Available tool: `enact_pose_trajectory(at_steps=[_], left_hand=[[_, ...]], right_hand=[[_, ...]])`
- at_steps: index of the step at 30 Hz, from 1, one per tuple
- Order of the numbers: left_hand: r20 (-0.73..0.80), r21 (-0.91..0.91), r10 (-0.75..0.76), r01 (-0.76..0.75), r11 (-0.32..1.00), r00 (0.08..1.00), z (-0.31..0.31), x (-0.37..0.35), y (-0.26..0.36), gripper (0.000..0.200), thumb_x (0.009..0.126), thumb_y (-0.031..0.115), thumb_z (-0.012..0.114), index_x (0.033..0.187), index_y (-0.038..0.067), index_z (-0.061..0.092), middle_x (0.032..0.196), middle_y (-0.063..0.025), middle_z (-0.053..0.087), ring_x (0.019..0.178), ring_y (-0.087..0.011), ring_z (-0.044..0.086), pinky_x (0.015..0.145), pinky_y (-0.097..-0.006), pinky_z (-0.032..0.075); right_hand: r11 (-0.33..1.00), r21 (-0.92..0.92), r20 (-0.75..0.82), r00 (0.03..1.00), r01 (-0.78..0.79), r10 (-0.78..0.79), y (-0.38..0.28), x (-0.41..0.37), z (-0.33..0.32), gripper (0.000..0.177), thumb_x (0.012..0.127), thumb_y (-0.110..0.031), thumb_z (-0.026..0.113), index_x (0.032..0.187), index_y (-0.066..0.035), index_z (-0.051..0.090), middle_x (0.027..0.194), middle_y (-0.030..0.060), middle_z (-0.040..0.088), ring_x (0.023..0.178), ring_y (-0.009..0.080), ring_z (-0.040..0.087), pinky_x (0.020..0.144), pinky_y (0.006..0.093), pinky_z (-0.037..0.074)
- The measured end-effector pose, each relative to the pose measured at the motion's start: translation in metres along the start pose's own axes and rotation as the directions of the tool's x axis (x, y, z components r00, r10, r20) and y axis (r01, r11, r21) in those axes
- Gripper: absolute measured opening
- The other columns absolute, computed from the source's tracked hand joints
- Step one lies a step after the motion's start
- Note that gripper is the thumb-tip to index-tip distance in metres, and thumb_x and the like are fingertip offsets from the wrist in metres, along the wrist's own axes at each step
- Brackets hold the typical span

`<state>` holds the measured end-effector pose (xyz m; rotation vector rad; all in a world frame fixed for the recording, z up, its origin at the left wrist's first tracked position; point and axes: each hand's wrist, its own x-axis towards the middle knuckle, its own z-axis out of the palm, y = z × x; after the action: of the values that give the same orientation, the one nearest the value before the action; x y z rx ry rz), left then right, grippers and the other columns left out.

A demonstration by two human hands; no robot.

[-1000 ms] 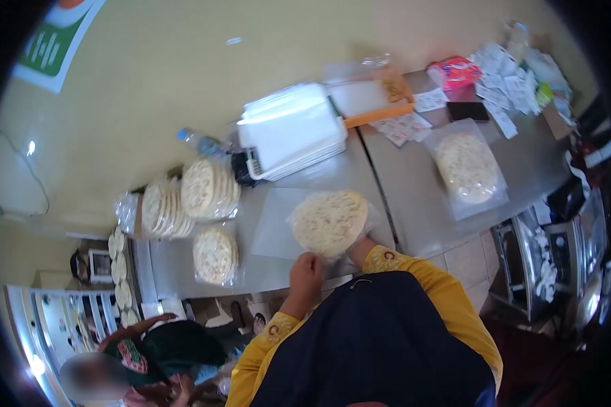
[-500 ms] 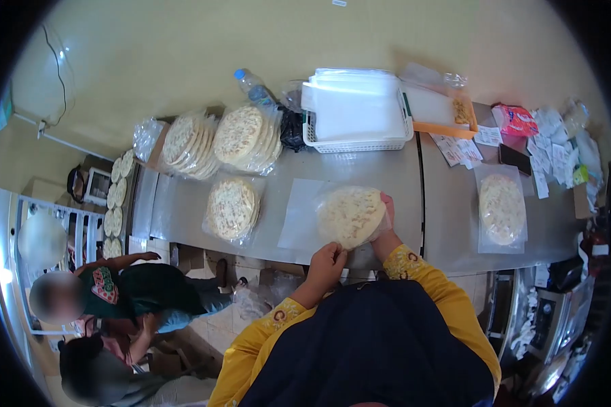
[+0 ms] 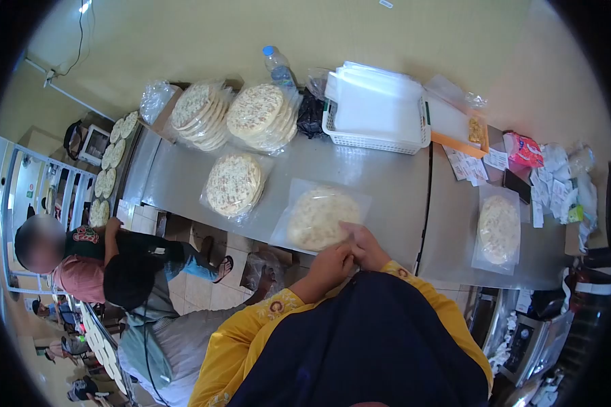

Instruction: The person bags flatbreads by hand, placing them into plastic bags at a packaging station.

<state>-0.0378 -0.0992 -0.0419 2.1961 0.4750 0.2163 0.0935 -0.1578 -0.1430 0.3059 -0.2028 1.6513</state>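
A round flatbread (image 3: 319, 218) in a clear plastic bag lies on a white sheet (image 3: 361, 201) at the front edge of the metal table. My left hand (image 3: 331, 266) is at the bag's near right corner, its fingers pinched together. Right beside it, touching it, my right hand (image 3: 363, 244) is closed at the same corner, over the bread's edge. What the fingertips grip is too small to make out. Farther left sits a short stack of bagged flatbreads (image 3: 234, 184).
Taller bagged stacks (image 3: 263, 115) stand at the back left, near a bottle (image 3: 278, 66). A white basket (image 3: 377, 142) of sheets is behind. Another bagged flatbread (image 3: 499, 230) lies right, below receipts (image 3: 465, 165). Two people stand at the left.
The bagged flatbread has come down flat onto the white sheet. My right hand has moved from its right side to beside my left hand. The view has turned, and the people at left have shifted.
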Motion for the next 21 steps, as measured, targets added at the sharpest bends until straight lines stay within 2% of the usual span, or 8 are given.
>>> enact_pose_trajectory(at_steps=[1,3,4,6,9,12,16,21], left_hand=[[-0.013,-0.02,0.017,-0.018,1.0,1.0,0.0,0.002,0.002,0.012,0.082,0.015,0.056,0.082,0.003,0.058,0.082,-0.0172,0.059,0.077,-0.0339,0.059,0.068,-0.0421,0.046],[0.009,0.004,0.026,-0.026,1.0,1.0,0.004,0.0,-0.002,0.012,0.081,0.013,0.055,0.09,0.006,0.061,0.084,-0.016,0.06,0.078,-0.0344,0.059,0.07,-0.0428,0.046],[0.037,0.006,0.047,-0.048,0.999,0.998,0.008,-0.001,-0.004,0.016,0.081,0.011,0.055,0.094,0.007,0.062,0.085,-0.0153,0.061,0.079,-0.0346,0.059,0.071,-0.0431,0.047],[0.189,0.082,-0.065,0.05,0.995,0.98,0.008,-0.003,0.002,0.015,0.081,0.011,0.056,0.095,0.006,0.061,0.085,-0.0154,0.061,0.077,-0.0334,0.059,0.069,-0.0394,0.048],[0.242,-0.044,0.03,-0.02,0.999,0.97,0.011,-0.005,0.003,0.013,0.085,0.012,0.057,0.095,0.003,0.06,0.08,-0.0126,0.061,0.07,-0.0247,0.06,0.064,-0.033,0.048],[0.266,-0.241,-0.112,0.179,0.954,0.957,0.013,-0.008,0.003,0.014,0.087,0.013,0.058,0.094,0.001,0.059,0.074,-0.0079,0.06,0.065,-0.0143,0.057,0.059,-0.0271,0.045],[0.235,-0.26,-0.138,0.199,0.945,0.962,0.017,-0.012,-0.006,0.015,0.088,0.013,0.058,0.094,0.0,0.059,0.074,-0.0049,0.06,0.067,-0.0081,0.055,0.061,-0.0238,0.045],[0.247,-0.266,-0.172,0.237,0.935,0.954,0.034,-0.02,-0.023,0.014,0.088,0.011,0.057,0.096,0.0,0.059,0.079,-0.0064,0.062,0.072,-0.0098,0.058,0.064,-0.0245,0.047]], right_hand=[[0.956,-0.286,-0.242,0.96,0.065,-0.138,0.013,0.018,0.048,0.038,0.089,-0.013,0.052,0.123,0.002,0.045,0.117,0.0156,0.056,0.109,0.0246,0.055,0.095,0.0362,0.044],[0.915,-0.403,-0.494,0.84,0.006,-0.224,0.013,0.025,0.051,0.037,0.09,-0.017,0.053,0.121,0.002,0.046,0.116,0.016,0.057,0.107,0.0263,0.057,0.095,0.037,0.044],[0.971,-0.238,-0.543,0.833,-0.028,-0.109,0.001,0.016,0.011,0.038,0.09,-0.018,0.053,0.121,0.002,0.046,0.115,0.0163,0.058,0.105,0.0274,0.058,0.095,0.0378,0.044],[0.992,-0.092,-0.694,0.71,0.08,-0.122,0.001,0.014,-0.045,0.037,0.089,-0.016,0.054,0.121,0.001,0.047,0.114,0.0164,0.059,0.102,0.0287,0.059,0.091,0.0419,0.048],[0.947,-0.185,-0.542,0.776,0.264,-0.322,-0.009,-0.013,-0.022,0.041,0.089,-0.014,0.054,0.125,0.0,0.044,0.121,0.0164,0.054,0.108,0.0298,0.056,0.094,0.044,0.046],[0.845,-0.404,-0.656,0.532,0.351,-0.535,-0.029,-0.055,0.054,0.044,0.087,-0.014,0.056,0.128,-0.002,0.042,0.123,0.0191,0.052,0.113,0.0311,0.054,0.096,0.047,0.045],[0.548,-0.616,-0.387,0.389,0.566,-0.836,-0.067,-0.134,0.096,0.052,0.088,-0.015,0.055,0.134,-0.003,0.035,0.134,0.0168,0.044,0.119,0.0317,0.048,0.099,0.0483,0.042],[0.136,-0.74,-0.227,-0.054,0.658,-0.972,-0.11,-0.227,0.152,0.054,0.088,-0.015,0.055,0.136,-0.004,0.033,0.134,0.0155,0.044,0.121,0.0316,0.046,0.102,0.0468,0.038]])
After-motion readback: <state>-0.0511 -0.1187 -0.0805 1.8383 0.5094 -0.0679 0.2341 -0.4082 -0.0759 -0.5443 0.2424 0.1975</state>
